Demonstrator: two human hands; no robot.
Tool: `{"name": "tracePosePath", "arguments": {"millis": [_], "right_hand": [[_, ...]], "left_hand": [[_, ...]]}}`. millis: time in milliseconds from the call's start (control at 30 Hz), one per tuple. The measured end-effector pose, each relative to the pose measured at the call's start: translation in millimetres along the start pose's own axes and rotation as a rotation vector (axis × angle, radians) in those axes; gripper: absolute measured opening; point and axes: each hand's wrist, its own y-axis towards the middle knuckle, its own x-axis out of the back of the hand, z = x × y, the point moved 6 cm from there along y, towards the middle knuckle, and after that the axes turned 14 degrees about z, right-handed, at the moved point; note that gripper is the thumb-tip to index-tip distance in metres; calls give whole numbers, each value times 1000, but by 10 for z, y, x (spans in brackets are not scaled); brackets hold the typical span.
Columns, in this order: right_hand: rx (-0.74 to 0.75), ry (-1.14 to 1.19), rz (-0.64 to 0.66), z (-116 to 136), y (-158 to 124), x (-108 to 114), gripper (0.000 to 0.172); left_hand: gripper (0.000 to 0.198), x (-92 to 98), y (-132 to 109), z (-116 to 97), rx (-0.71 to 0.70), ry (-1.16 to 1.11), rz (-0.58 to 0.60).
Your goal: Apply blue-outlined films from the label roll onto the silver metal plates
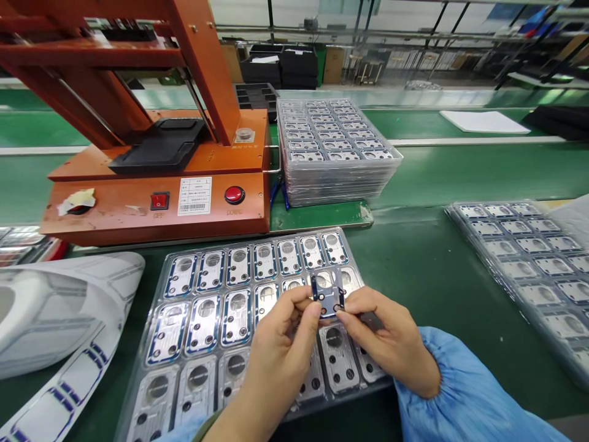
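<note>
Over the near part of a clear plastic tray, I hold a small rectangular plate with a blue border between both hands. My left hand pinches its left side between thumb and fingers. At its lower right corner, the thumb and fingertips of my right hand close on it. The tray beneath carries rows of silvery plates with round holes. Those in the upper rows, such as one plate, have blue edging; the visible lower-row ones, like this plate, show plain metal. My hands cover part of the tray.
Left, a roll of white backing strip with blue-outlined film pieces curls over the green bench. Behind the tray stands an orange press with a red button. A tall stack of filled trays is beside it; more filled trays lie right.
</note>
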Motion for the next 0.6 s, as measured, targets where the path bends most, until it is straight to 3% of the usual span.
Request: {"name": "tracePosePath", "arguments": {"millis": [233, 600], "right_hand": [[66, 10, 67, 28, 9, -36, 12], [76, 42, 96, 22, 4, -43, 12]], "left_hand": [[10, 80, -24, -26, -13, 186, -54], [9, 62, -41, -79, -57, 66, -84]]}}
